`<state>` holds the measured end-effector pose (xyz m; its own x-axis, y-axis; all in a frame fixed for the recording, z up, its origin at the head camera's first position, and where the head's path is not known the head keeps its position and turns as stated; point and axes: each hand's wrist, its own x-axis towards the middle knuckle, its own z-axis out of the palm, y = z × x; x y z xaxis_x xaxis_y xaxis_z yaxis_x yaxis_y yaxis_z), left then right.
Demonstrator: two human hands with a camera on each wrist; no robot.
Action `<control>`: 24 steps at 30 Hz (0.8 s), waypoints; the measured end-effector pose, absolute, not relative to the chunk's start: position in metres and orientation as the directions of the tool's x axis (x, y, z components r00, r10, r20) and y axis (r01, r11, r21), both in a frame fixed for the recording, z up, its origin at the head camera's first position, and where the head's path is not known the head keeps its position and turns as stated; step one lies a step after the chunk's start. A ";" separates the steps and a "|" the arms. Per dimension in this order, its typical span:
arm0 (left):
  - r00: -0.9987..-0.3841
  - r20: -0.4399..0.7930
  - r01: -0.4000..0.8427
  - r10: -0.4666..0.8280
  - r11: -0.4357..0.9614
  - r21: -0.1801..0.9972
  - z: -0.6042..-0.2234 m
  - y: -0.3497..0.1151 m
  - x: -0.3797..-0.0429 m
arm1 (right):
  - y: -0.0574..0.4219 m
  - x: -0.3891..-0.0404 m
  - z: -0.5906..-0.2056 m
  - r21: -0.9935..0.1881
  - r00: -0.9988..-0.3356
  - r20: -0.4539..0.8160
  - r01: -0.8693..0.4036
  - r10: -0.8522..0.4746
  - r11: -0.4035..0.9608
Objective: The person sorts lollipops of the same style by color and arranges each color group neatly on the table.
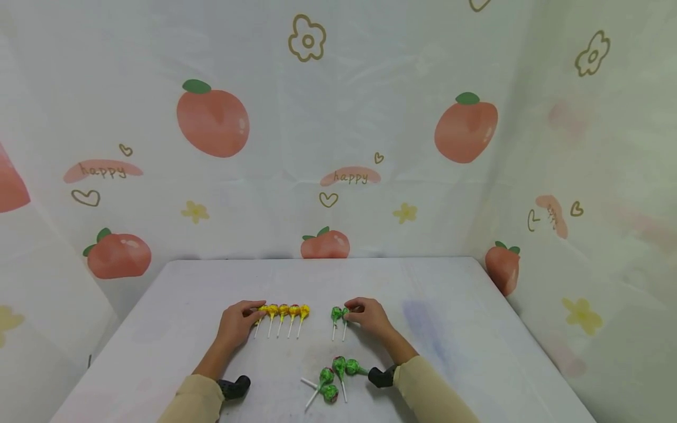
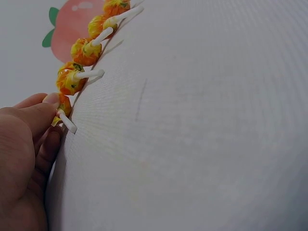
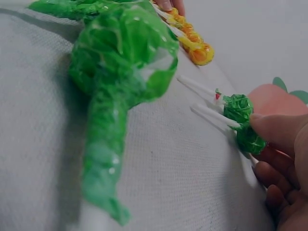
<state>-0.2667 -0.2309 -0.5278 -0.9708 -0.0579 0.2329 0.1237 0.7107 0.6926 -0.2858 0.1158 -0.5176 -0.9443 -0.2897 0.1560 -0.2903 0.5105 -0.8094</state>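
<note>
Nearest the person, beige sleeves (image 1: 431, 390) end at the wrists, each beside a black wrist device (image 1: 234, 388). Between the forearms lie four loose green lollipops (image 1: 339, 366), heads bunched and sticks splayed, two of the sticks crossing — an untidy heap, probably just within easy reach of either hand. The rightmost one points at the right wrist device; whether they touch I cannot tell. Farther out, the left hand (image 1: 236, 323) pinches the leftmost head in a row of five yellow lollipops (image 1: 283, 311), thumb and fingers narrowed round the wrapper. Across a gap, the right hand (image 1: 372, 318) pinches the outer head of a green pair (image 1: 335, 314), its thumb pressed on the wrapper and the lower fingers curled beneath. Both grips are on the heads, not the sticks, presumably because the round part is easier to steer; the sticks point back toward the person, which makes each row look even. The gap seems meant to separate the colours. Beyond, the white table (image 1: 317, 276) runs bare to a backdrop (image 1: 264, 205) printed with peaches — apparently there as plain screening.
</note>
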 end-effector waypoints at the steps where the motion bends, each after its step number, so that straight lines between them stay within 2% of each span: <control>1: -0.971 0.232 0.123 -0.058 0.712 0.691 -0.528 -0.231 -0.267 | 0.116 -0.286 -0.517 -0.809 -0.944 0.156 -0.290 -0.289 0.511; 14: -0.976 0.208 0.101 -0.066 0.710 0.697 -0.529 -0.231 -0.268 | 0.117 -0.287 -0.518 -0.819 -0.950 0.129 -0.263 -0.284 0.510; 24: -0.970 0.233 0.124 -0.062 0.703 0.700 -0.529 -0.231 -0.267 | 0.119 -0.287 -0.519 -0.817 -0.952 0.125 -0.259 -0.280 0.515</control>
